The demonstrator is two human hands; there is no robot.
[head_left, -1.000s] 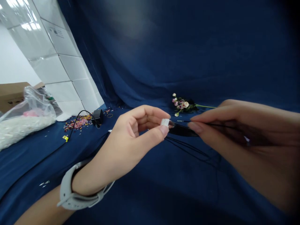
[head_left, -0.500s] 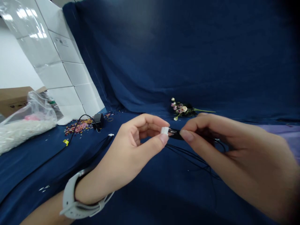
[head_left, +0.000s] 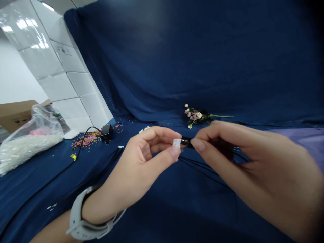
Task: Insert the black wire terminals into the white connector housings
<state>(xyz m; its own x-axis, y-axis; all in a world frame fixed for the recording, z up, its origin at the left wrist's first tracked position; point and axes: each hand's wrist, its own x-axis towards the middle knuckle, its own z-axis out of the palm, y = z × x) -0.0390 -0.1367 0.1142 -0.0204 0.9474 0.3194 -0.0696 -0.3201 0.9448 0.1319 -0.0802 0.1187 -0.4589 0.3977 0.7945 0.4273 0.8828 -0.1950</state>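
Observation:
Between the thumb and fingers of my left hand is a small white connector housing with a row of slots. My right hand pinches a thin black wire, and its shiny metal end meets the right side of the housing. How deep that end sits in the housing I cannot tell. More black cables trail below and behind my right fingers. Left of my left hand, another white connector lies on the blue cloth at the end of a dark cable bundle.
A black power adapter with its cord stands beside scattered confetti. At far left lies a clear bag of white pieces. Artificial flowers rest by the back curtain. White boxes are stacked behind, and small white bits lie behind my left hand.
My right fingers have come slightly closer to the white connector housing, and less metal shows between wire and housing. The view has shifted slightly, showing white bits behind my left hand.

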